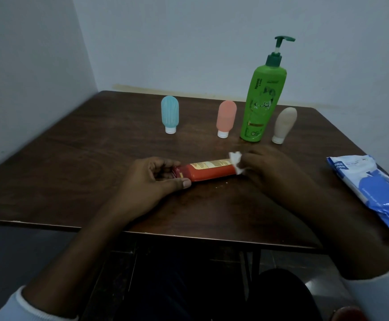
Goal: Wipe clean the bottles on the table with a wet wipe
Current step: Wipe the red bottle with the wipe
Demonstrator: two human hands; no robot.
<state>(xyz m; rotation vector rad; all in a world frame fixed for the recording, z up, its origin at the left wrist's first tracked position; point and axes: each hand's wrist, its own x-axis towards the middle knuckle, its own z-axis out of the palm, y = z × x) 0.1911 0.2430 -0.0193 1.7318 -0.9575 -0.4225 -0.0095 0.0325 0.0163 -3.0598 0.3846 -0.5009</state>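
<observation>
Red bottle lies on its side mid surface, cap end pointing left. Left hand grip: fingers and thumb curled round the cap end. Right hand grip: clutching a white wet wipe against the bottle's other end. 4 bottles stand upright behind: blue bottle, pink bottle, green pump bottle, beige bottle. Blue wipes pack lies at the right edge.
</observation>
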